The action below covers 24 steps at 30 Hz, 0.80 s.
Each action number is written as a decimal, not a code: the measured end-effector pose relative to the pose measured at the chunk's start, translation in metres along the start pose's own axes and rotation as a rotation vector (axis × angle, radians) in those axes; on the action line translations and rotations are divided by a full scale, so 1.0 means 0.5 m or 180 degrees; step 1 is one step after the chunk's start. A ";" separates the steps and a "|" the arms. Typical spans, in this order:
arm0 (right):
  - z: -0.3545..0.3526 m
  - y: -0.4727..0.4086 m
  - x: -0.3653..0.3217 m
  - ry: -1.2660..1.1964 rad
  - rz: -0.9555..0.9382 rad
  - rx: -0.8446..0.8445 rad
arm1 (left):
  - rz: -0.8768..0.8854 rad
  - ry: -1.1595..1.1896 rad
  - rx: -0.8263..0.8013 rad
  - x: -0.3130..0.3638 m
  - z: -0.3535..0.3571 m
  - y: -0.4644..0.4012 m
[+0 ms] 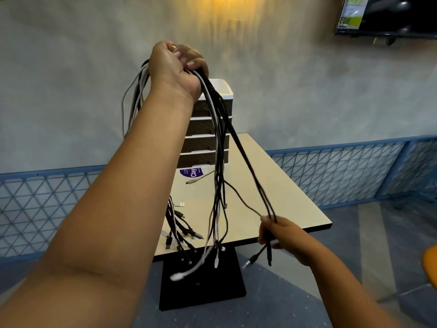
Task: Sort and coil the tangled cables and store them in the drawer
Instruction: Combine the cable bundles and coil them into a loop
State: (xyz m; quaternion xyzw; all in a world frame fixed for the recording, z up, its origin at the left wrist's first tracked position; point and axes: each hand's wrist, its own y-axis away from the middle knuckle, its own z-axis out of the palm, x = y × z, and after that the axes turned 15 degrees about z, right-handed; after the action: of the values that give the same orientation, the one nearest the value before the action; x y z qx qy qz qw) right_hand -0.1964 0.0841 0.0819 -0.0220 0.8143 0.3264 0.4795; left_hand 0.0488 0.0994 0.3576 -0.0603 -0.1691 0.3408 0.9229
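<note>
My left hand (pixel 176 67) is raised high and grips a bundle of several black and white cables (pixel 216 147) at their middle. The cables hang down on both sides of my forearm, and their plugs dangle over the near edge of the table. Lower right, my right hand (pixel 279 233) pinches the ends of two black cables (pixel 248 166), drawn taut away from the bundle; their plugs stick out below my fingers. A small drawer unit (pixel 205 140) with several brown drawers and a white top stands at the back of the beige table (pixel 272 192), partly behind the cables.
A white and purple card (pixel 190 172) lies in front of the drawers. The table stands on a black base (pixel 203 285). A blue lattice fence (pixel 343 171) runs behind, a screen (pixel 387 15) hangs top right, and an orange seat (pixel 430 263) is at the right edge.
</note>
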 end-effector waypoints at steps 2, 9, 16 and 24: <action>0.001 0.004 -0.005 0.1296 0.0180 -0.0034 | 0.0000 -0.0087 -0.0044 -0.006 0.001 0.003; 0.010 0.046 -0.124 0.0415 -0.1194 0.0152 | -0.0119 -0.0113 -0.0145 -0.025 0.005 0.013; 0.045 0.027 -0.122 -0.0417 -0.0889 -0.0372 | -0.0120 -0.0086 -0.0148 -0.025 0.008 0.009; 0.084 0.020 -0.101 0.0050 -0.1525 -0.0481 | -0.0073 -0.0011 -0.0088 -0.023 0.009 0.004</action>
State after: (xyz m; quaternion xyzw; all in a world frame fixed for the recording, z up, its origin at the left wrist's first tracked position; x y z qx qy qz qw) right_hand -0.1408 0.1011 0.1134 -0.2527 0.7628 0.2632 0.5338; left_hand 0.0375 0.0933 0.3584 -0.0705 -0.1761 0.3279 0.9255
